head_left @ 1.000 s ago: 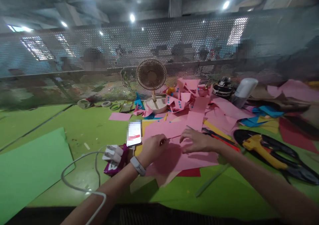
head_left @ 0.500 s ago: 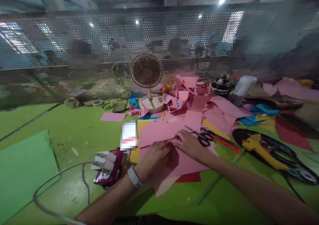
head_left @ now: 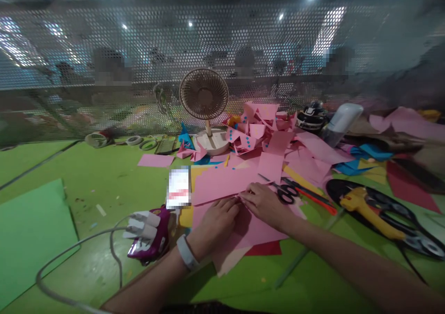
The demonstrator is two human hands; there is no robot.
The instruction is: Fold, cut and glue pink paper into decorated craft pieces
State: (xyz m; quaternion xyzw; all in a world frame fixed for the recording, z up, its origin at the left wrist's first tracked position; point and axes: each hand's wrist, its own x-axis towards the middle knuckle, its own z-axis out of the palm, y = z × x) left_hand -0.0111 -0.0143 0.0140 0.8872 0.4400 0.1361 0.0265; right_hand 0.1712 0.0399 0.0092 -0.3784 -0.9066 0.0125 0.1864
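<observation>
Several sheets of pink paper (head_left: 222, 182) lie stacked in front of me. My left hand (head_left: 220, 221), wearing a pale wristband, rests on the stack with its fingers close together on a piece of pink paper. Facing it, my right hand (head_left: 262, 201) has its fingers bent and pinched at the same paper's edge. The fingertips of both hands nearly meet, and the piece between them is mostly hidden. Just beyond my right hand lie black-handled scissors (head_left: 287, 194), beside a red and black cutter (head_left: 316, 200).
A small fan (head_left: 204, 94) stands at the back, beside a heap of folded pink paper (head_left: 259, 131). To the left are a purple power adapter (head_left: 149, 240) with cables, a phone (head_left: 178, 189) and green paper (head_left: 34, 240). A yellow glue gun (head_left: 371, 214) lies to the right.
The right fingers have shifted slightly and curl closer to the left fingertips. My view has tilted a little downward; the objects on the table stay where they were.
</observation>
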